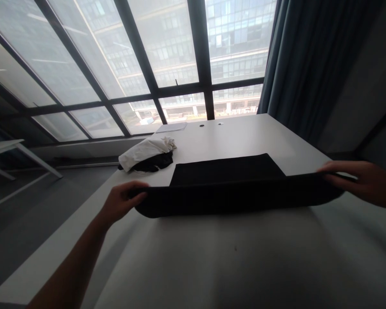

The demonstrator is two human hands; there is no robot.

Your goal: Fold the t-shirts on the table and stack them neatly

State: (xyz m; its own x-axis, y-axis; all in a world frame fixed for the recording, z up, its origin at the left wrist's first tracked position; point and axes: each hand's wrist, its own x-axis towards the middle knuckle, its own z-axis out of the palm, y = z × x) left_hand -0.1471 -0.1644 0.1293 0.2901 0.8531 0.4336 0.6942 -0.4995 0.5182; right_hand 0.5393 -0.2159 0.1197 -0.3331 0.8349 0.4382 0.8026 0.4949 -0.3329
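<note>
A wide black cloth spans the space between my two hands, its near part lifted as a long band with rounded lower corners. Its far part lies flat on the white table. My left hand pinches the left end of the band between thumb and fingers. At the right end, my right hand grips the upper corner, thumb and fingers closed round the edge. Whether the cloth is a garment or another folded fabric piece, I cannot tell.
A crumpled white and black cloth bundle lies on the table's left side. Papers rest near the far edge. Large windows stand behind, with a dark blue curtain at right. Another table stands at far left.
</note>
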